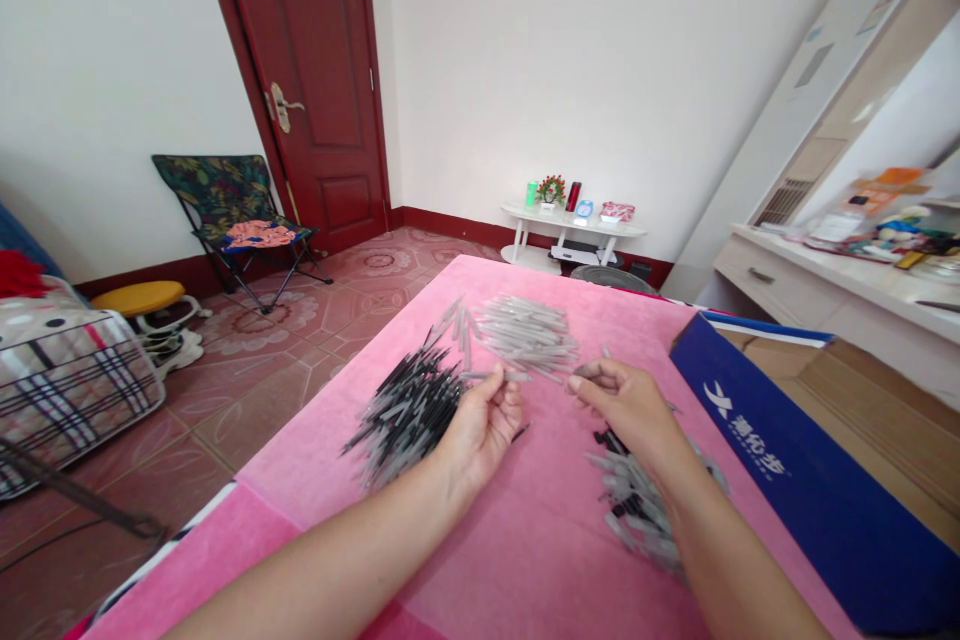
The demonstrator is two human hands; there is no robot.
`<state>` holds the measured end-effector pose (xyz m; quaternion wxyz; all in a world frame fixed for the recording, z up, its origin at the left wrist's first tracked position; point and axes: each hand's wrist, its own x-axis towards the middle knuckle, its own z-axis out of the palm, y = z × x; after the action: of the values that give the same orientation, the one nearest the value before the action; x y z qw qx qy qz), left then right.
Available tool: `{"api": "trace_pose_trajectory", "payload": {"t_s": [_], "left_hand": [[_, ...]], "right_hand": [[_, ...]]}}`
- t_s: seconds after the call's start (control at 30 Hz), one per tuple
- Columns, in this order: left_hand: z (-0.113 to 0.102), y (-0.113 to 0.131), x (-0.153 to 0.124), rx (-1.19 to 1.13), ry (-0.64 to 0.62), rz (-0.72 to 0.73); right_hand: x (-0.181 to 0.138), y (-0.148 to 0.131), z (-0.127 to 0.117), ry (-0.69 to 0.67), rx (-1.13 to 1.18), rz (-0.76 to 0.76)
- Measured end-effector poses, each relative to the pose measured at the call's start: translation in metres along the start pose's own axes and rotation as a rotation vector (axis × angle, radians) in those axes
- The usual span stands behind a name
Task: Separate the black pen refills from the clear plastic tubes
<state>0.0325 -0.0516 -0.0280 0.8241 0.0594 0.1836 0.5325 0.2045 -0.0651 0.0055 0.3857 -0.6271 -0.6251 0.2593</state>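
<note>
My left hand (486, 420) is closed, with thumb and forefinger pinching a slim grey tube that looks like a pen barrel (516, 377). Left of this hand lies a heap of thin black and grey pen-like sticks (412, 410). Beyond both hands is a pile of pale grey tubes (526, 332), with a few loose ones to its left. My right hand (621, 398) has its thumb and fingers pressed together; a small dark piece may be at the tips, but blur hides what it is. Under the right forearm sits a heap of short grey and black pieces (645, 510), partly covered.
Everything lies on a table with a pink cloth (540, 560). An open blue cardboard box (810, 480) stands at the right edge. Behind it is a white cabinet (757, 265). A folding chair (232, 200), yellow stool (139, 297) and checked bag (75, 380) are on the left.
</note>
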Motion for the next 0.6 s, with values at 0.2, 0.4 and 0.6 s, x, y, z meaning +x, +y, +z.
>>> {"api": "trace_pose_trajectory", "payload": {"t_s": [0.2,0.4,0.6], "left_hand": [[-0.001,-0.005,-0.003,0.171,-0.037,0.111],[0.001,-0.004,-0.007,0.235,-0.054,0.152],[-0.002,-0.004,-0.005,0.230,-0.064,0.166]], "right_hand": [[-0.005,-0.010,0.007,-0.040,0.492,0.039],[-0.008,-0.008,0.015,-0.127,0.585,0.080],[-0.009,-0.010,0.018,-0.143,0.648,0.129]]}}
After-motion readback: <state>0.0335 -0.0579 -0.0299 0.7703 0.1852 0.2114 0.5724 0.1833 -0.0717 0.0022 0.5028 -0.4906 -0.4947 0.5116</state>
